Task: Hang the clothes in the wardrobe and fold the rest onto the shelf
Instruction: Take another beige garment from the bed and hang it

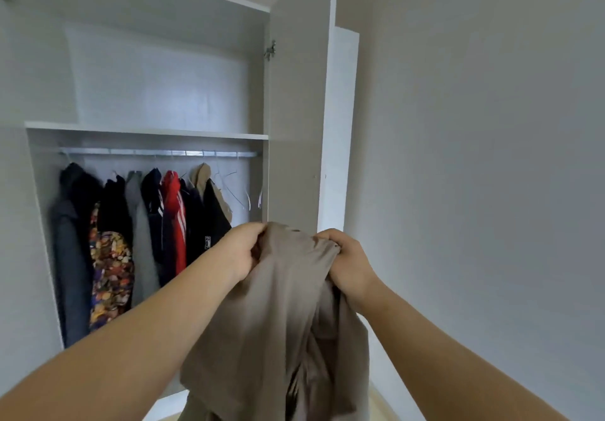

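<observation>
I hold a beige garment (278,322) up in front of me by its top edge. My left hand (244,250) grips its left corner and my right hand (348,262) grips its right corner; the cloth hangs down between my forearms. Behind it stands the open white wardrobe (147,132). A metal rail (157,152) runs under the shelf (144,130). Several garments (140,240) hang on the rail: dark, grey, floral, red with white stripes, black and tan. Bare wire hangers (235,188) hang at the rail's right end.
The wardrobe door (298,109) stands open just right of the hangers, close behind my hands. A plain white wall (474,158) fills the right side. A strip of light floor (383,404) shows at the bottom.
</observation>
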